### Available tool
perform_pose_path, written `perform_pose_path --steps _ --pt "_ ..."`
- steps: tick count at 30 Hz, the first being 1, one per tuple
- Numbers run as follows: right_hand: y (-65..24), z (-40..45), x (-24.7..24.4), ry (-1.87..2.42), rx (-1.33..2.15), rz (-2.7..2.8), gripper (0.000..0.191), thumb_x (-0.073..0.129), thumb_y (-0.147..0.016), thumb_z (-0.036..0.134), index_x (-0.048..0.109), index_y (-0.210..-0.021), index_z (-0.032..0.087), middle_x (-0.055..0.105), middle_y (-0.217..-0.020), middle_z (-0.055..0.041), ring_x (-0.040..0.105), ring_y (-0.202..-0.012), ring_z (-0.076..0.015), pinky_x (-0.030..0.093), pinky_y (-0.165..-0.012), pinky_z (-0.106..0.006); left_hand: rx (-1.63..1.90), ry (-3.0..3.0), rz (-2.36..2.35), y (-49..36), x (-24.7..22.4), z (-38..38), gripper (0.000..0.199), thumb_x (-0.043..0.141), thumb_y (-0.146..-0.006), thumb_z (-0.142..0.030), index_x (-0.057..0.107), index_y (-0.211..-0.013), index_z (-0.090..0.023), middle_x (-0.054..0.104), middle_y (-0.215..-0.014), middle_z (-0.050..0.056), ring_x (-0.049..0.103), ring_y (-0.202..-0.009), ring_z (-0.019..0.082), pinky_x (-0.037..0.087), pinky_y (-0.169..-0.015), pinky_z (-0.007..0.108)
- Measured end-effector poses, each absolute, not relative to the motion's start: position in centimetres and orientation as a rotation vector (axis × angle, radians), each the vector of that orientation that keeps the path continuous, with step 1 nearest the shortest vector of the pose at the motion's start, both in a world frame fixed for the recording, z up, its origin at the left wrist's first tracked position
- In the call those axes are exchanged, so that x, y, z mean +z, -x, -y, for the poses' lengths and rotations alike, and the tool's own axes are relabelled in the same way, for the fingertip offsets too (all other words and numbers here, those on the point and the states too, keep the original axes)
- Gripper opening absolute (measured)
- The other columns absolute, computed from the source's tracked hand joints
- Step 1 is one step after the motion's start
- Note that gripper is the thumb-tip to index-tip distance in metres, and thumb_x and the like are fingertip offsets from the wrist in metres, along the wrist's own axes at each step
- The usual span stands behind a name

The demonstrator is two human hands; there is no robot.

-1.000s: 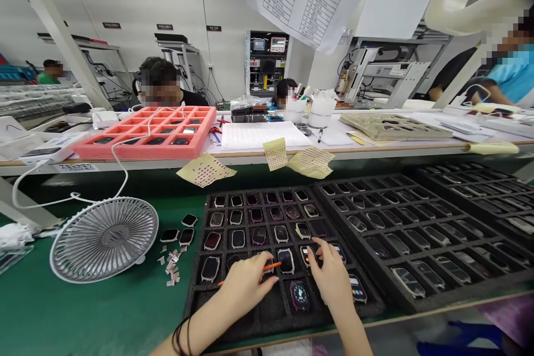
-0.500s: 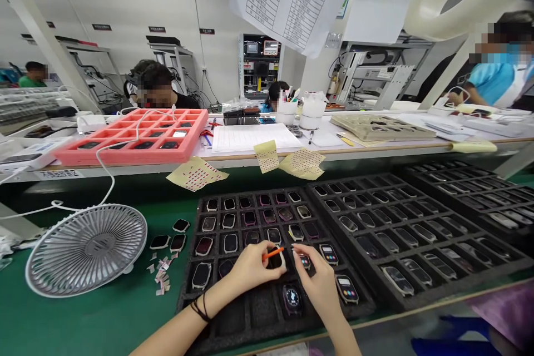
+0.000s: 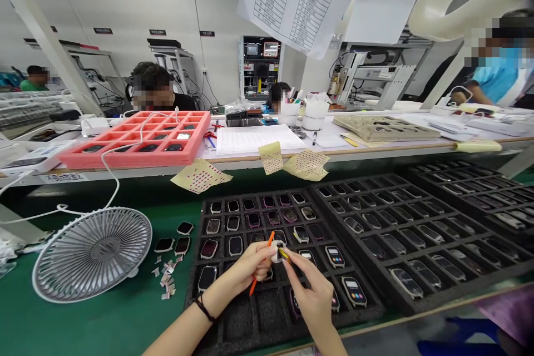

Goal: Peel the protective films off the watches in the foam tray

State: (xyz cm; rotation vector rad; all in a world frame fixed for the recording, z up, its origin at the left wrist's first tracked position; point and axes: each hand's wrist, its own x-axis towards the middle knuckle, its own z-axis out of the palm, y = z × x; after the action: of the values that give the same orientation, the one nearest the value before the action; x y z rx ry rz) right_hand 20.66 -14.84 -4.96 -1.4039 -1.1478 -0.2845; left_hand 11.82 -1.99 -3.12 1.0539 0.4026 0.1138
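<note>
The left hand (image 3: 254, 260) had its fingers closed on a slim, smooth orange stick (image 3: 271, 238) and a pale-rimmed, rounded watch case (image 3: 276, 252), held above the grainy black foam tray (image 3: 255, 317). The right hand (image 3: 311, 278) brought thumb and fingertips together at the case's right edge, beside a small yellow piece (image 3: 284, 253), partly hiding watches below. Leftward lay flat, pale scraps (image 3: 167, 278) and a round, slatted fan (image 3: 94, 253).
</note>
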Motion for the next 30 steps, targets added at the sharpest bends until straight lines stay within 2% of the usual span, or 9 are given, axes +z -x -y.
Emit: perform_pose_path --steps 2,6,8,10,14,17,21,25,30 --pt "-20.6 14.9 -4.7 1.419 -0.301 1.162 0.036 0.06 -0.082 0.006 0.068 -0.109 0.028 0.074 -0.099 -0.0032 0.071 -0.086 -0.0205 0.06 -0.078 -0.033 0.168 -1.101 -0.396 -11.8 -3.3 1.9 0.046 0.073 -0.065 -0.053 0.054 -0.084 -0.015 0.025 -0.042 -0.016 0.01 -0.035 0.001 0.005 -0.036 0.02" --pt "-20.8 15.0 -4.5 1.425 -0.384 1.227 0.04 0.058 -0.082 0.004 0.068 -0.111 0.029 0.074 -0.1 -0.0029 0.071 -0.088 -0.0215 0.061 -0.078 -0.034 0.297 -1.196 -0.394 -12.0 -3.6 1.9 0.051 0.077 -0.064 -0.045 0.058 -0.097 -0.011 0.04 -0.049 -0.012 0.018 -0.034 0.0 0.009 -0.035 0.019" --pt "-21.1 15.0 -4.7 1.418 -0.463 1.274 0.044 0.057 -0.082 0.002 0.066 -0.116 0.029 0.073 -0.104 -0.0034 0.071 -0.092 -0.0221 0.061 -0.079 -0.036 0.266 -1.152 -0.386 -12.0 -3.8 2.0 0.048 0.078 -0.065 -0.045 0.057 -0.093 -0.012 0.038 -0.048 -0.013 0.016 -0.035 0.0 0.008 -0.035 0.019" --pt "-21.5 14.9 -4.9 1.394 -0.569 1.327 0.048 0.055 -0.083 0.0 0.062 -0.121 0.027 0.072 -0.107 -0.0046 0.069 -0.098 -0.0226 0.06 -0.081 -0.037 0.2 -1.029 -0.362 -12.0 -3.9 2.2 0.044 0.078 -0.065 -0.046 0.053 -0.081 -0.014 0.03 -0.044 -0.015 0.011 -0.035 0.0 0.005 -0.035 0.019" --pt "-22.1 14.4 -5.3 1.339 -0.704 1.433 0.049 0.053 -0.084 -0.001 0.056 -0.128 0.021 0.072 -0.109 -0.0073 0.064 -0.108 -0.0241 0.059 -0.084 -0.038 0.136 -0.833 -0.321 -12.0 -4.3 2.7 0.055 0.079 -0.06 -0.055 0.038 -0.065 -0.02 0.024 -0.04 -0.016 0.008 -0.036 0.001 0.001 -0.037 0.02" --pt "-22.1 14.0 -5.1 1.35 -0.7 1.478 0.051 0.051 -0.086 0.001 0.052 -0.132 0.022 0.071 -0.11 -0.007 0.061 -0.113 -0.0245 0.058 -0.087 -0.041 0.119 -0.797 -0.316 -12.1 -4.7 2.9 0.061 0.075 -0.059 -0.063 0.032 -0.059 -0.02 0.023 -0.039 -0.015 0.008 -0.036 0.001 0.002 -0.037 0.02" --pt "-21.1 13.8 -4.9 1.479 -0.651 1.444 0.054 0.048 -0.087 0.002 0.046 -0.137 0.022 0.068 -0.117 -0.007 0.058 -0.117 -0.0244 0.049 -0.098 -0.049 0.084 -0.736 -0.314 -12.0 -5.0 2.8 0.067 0.074 -0.057 -0.066 0.026 -0.053 -0.02 0.022 -0.038 -0.014 0.009 -0.035 0.001 0.005 -0.035 0.018" --pt "-20.0 13.7 -5.0 1.614 -0.593 1.426 0.053 0.042 -0.09 0.005 0.041 -0.14 0.022 0.063 -0.126 -0.0069 0.054 -0.122 -0.0237 0.041 -0.104 -0.05 0.054 -0.621 -0.309 -12.0 -5.4 2.8 0.07 0.078 -0.057 -0.061 0.022 -0.049 -0.019 0.024 -0.036 -0.013 0.01 -0.035 0.0 0.008 -0.035 0.016" --pt "-19.6 13.8 -5.4 1.672 -0.558 1.451 0.057 0.048 -0.09 0.016 0.033 -0.145 0.017 0.054 -0.136 -0.0107 0.044 -0.131 -0.0282 0.031 -0.109 -0.055 0.041 -0.566 -0.317 -12.0 -5.9 3.1 0.065 0.077 -0.061 -0.057 0.027 -0.05 -0.018 0.021 -0.036 -0.013 0.008 -0.035 0.001 0.007 -0.034 0.015"
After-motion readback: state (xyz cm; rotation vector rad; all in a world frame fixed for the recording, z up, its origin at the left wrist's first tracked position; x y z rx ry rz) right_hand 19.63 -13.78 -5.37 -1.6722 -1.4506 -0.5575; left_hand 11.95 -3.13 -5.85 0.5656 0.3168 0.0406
